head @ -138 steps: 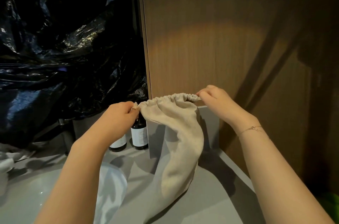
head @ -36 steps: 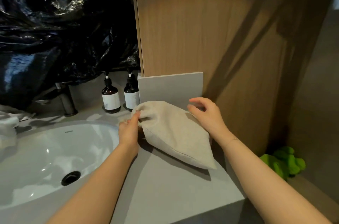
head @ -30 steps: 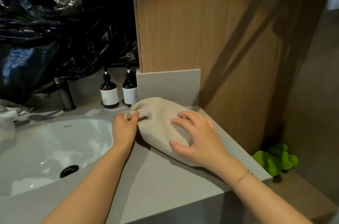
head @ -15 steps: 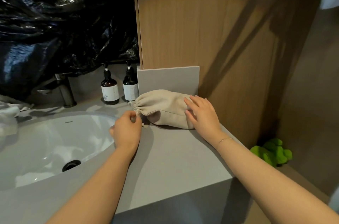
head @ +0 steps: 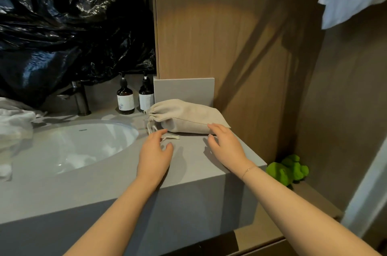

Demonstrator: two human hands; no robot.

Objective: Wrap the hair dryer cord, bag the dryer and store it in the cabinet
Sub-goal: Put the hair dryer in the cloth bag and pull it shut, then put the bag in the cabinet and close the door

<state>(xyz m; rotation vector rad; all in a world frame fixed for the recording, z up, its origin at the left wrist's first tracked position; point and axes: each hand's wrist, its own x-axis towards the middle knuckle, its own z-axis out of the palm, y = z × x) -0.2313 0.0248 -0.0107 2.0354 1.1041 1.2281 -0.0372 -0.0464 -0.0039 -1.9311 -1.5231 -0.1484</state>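
Observation:
A beige drawstring bag [head: 184, 116] lies on its side on the grey counter [head: 194, 163], its gathered mouth pointing left and its cord ends [head: 165, 135] trailing on the counter. The bag bulges; what it holds is hidden. My left hand [head: 155, 155] hovers just in front of the cord ends, fingers relaxed, holding nothing. My right hand [head: 225, 144] is open near the bag's right end, fingertips at its lower edge. The wooden cabinet panel [head: 219, 35] rises behind the bag.
A white sink basin [head: 79, 146] and a tap [head: 80, 98] lie to the left, with two dark pump bottles [head: 125, 98] behind. White towels [head: 14, 123] sit at far left. Black plastic sheeting [head: 62, 25] covers the back. A green plush toy [head: 287, 170] lies lower right.
The bag was held up by its mouth, then laid down on the counter. Both hands have let go and drawn back toward me; the cord ends now lie loose.

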